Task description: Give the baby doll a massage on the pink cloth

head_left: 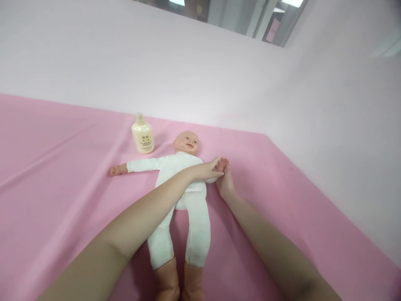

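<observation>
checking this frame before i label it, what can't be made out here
- Head view: the doll's arm on the picture's right is hidden under the left hand and right hand, so the grip is unclear.
- Head view: the doll's feet are cut off by the bottom edge.
- Head view: the label print on the cream bottle is too small to read.
- Head view: the room behind the window is blurred.
</observation>
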`<state>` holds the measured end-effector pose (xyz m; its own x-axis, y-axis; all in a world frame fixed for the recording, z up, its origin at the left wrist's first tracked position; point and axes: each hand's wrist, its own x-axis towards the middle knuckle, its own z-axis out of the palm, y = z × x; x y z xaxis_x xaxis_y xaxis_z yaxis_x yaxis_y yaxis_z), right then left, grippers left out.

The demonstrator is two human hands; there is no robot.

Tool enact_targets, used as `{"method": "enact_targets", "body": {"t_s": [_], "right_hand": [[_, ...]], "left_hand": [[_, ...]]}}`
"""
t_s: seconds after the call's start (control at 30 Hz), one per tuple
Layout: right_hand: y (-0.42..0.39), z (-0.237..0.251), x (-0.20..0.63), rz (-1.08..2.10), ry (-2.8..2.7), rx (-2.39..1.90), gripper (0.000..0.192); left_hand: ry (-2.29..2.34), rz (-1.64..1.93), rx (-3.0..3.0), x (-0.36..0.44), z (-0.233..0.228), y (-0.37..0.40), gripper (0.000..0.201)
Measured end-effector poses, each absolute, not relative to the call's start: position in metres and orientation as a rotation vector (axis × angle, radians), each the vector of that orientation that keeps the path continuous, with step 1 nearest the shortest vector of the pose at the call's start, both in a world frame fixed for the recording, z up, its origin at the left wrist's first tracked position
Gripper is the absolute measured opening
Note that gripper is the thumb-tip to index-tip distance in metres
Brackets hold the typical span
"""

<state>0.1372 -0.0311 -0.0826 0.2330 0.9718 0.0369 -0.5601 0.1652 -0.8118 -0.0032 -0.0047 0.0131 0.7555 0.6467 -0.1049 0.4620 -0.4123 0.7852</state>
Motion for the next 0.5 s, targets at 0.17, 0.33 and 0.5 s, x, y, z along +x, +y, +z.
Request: {"method": "enact_targets", "body": {"t_s": [0.17,0.33,0.5], "right_hand": [[-0.0320,-0.0805,0.1347,1.183,-0.556,-0.773,0.050],[-0.0319,-0.0813,0.1342,1.158,-0.553,-0.783,0.053],[-0.0327,-0.0825,0.1361,1.193,-0.586,-0.791,0.055]], "left_hand": [[0.822,0.269,2.094,-0.0037,0.0149,-0.0061,0.089],[0.801,0.267,2.099,-0.0028,0.0166,-0.0069,0.083],[0.831,0.250,2.107,-0.0022,0.0167,-0.0066,0.087]]}}
